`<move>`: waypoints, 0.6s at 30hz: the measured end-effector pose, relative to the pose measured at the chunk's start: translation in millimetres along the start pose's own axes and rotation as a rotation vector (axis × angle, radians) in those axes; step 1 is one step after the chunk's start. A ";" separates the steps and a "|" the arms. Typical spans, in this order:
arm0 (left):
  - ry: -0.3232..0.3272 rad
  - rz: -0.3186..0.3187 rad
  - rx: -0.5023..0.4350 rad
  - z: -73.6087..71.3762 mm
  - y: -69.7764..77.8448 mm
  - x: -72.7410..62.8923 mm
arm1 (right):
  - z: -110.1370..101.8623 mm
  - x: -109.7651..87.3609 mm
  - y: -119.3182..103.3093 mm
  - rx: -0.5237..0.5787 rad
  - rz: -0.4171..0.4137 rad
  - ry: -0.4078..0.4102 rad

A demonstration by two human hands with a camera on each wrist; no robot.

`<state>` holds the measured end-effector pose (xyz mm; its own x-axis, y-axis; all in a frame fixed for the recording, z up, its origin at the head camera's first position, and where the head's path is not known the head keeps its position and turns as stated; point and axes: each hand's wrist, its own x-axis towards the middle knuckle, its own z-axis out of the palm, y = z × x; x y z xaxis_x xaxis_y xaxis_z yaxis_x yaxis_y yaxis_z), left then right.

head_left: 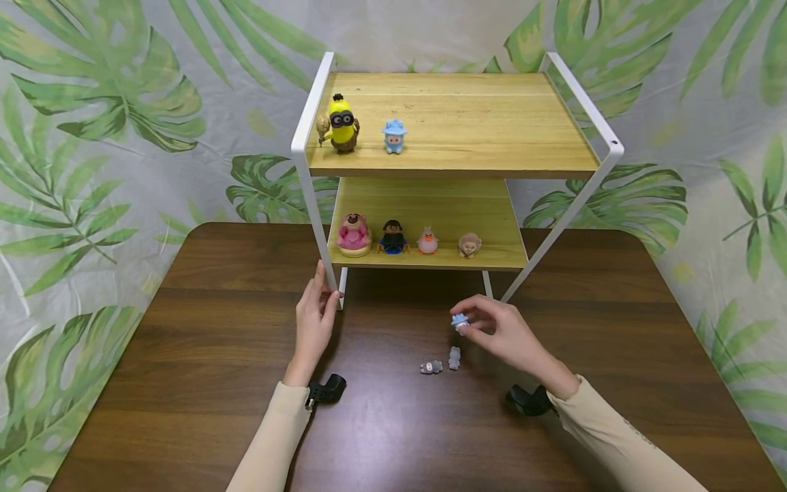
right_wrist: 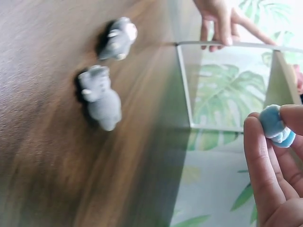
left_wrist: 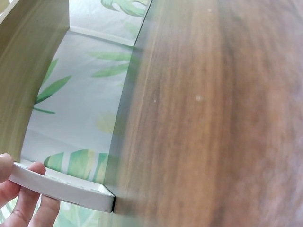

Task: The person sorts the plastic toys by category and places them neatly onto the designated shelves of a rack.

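Observation:
My right hand (head_left: pixel 501 331) pinches a small figurine with a light-blue hat (head_left: pixel 459 321) between thumb and fingers, above the table in front of the shelf. In the right wrist view, the figurine (right_wrist: pixel 274 126) shows mostly its blue side. Below it, two small grey figurines (head_left: pixel 431 367) lie on the table, one of them (right_wrist: pixel 102 99) with its back up. My left hand (head_left: pixel 315 321) holds the white front left leg (left_wrist: pixel 66 191) of the two-tier shelf, thumb on one side and fingers on the other.
On the top board (head_left: pixel 461 123) stand a yellow minion figure (head_left: pixel 341 123) and a blue-hatted figurine (head_left: pixel 394 137). Along the lower board stand a pink bear (head_left: pixel 353 236), a dark-haired figure (head_left: pixel 393 237), a pale bird (head_left: pixel 427 240) and a beige figurine (head_left: pixel 469 244). Leaf-print cloth hangs behind.

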<state>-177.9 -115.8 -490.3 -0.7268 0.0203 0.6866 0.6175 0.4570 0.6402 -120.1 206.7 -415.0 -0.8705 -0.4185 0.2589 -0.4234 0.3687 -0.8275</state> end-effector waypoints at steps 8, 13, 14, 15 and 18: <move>0.006 0.011 0.000 1.0 -2.2 0.0 | -6.8 2.7 -13.8 0.035 -0.041 0.035; 0.006 0.009 0.000 1.1 -2.2 0.1 | -11.3 5.9 -26.3 0.066 -0.058 0.059; 0.006 0.009 0.000 1.0 -2.0 0.1 | -12.1 6.6 -28.4 0.069 -0.071 0.063; 0.006 0.009 -0.001 1.0 -2.1 0.1 | -12.9 7.2 -30.7 0.073 -0.084 0.067; 0.006 0.007 0.000 1.2 -2.1 0.1 | -15.3 8.9 -36.8 0.087 -0.134 0.075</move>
<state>-179.6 -115.7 -492.0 -0.7202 0.0179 0.6936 0.6229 0.4570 0.6350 -116.2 202.1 -374.7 -0.8256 -0.3950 0.4030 -0.5161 0.2396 -0.8223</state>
